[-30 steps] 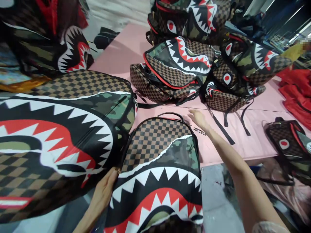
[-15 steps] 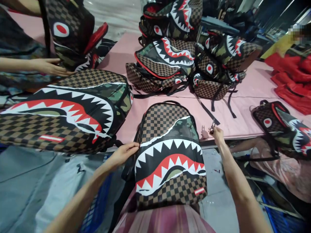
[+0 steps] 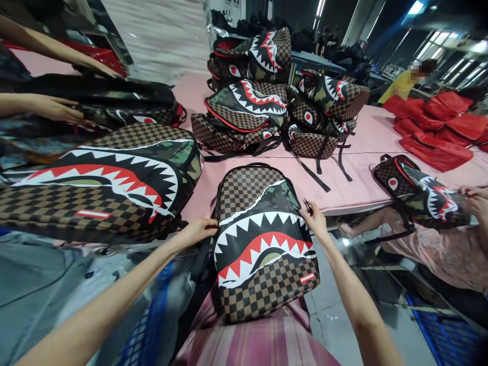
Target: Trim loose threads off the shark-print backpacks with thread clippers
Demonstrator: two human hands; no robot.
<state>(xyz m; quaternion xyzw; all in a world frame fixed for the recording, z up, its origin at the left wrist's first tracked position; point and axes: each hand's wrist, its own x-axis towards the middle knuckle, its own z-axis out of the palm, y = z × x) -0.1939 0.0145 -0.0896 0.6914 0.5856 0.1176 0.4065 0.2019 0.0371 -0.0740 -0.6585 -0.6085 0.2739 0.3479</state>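
A checkered backpack with a shark-mouth print and a camouflage patch stands upright, leaning on my lap against the table edge. My left hand grips its left side edge, fingers closed. At the backpack's upper right side is my right hand, closed around small dark thread snips whose tips point up. The fingers of that hand are against or very near the bag's side; which one I cannot tell. A larger backpack of the same print lies on the table to the left.
More such backpacks are piled on the pink table. Red bags lie at the right. One co-worker's hands handle a backpack at left; another person at right has a backpack on the lap. Blue crates stand below.
My right hand has moved left with the snips, from beside the backpack to its right side. My left hand keeps its hold. The left co-worker's bag now lies lower and flatter.
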